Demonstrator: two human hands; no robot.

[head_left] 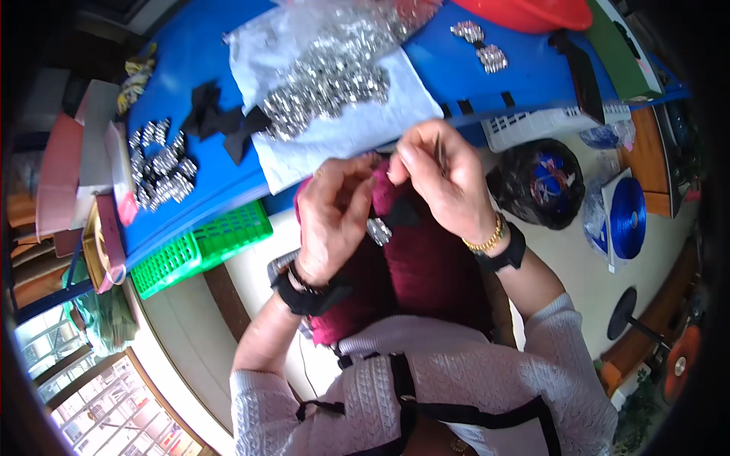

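My left hand [333,213] is closed in a pinch over my lap, and the small thing between its fingertips is hidden. Close beside it, my right hand [447,178] also pinches, with a thin, pointed metal tool [439,152] lying along its fingers. Below the fingertips a silver rhinestone piece [378,230] shows next to a black fabric strip [403,213], against dark red trousers. Whether these hang from my left fingers I cannot tell. Just beyond my hands, a heap of silver rhinestone pieces [327,87] lies on a white plastic bag [293,152].
The blue table [220,182] carries black fabric strips [213,118], rhinestone bows at left [160,167] and right [480,47], and a red basin [532,11]. Below its edge are a green basket [201,247], a white basket [525,129], a black bag [536,182] and a blue ribbon roll [628,219].
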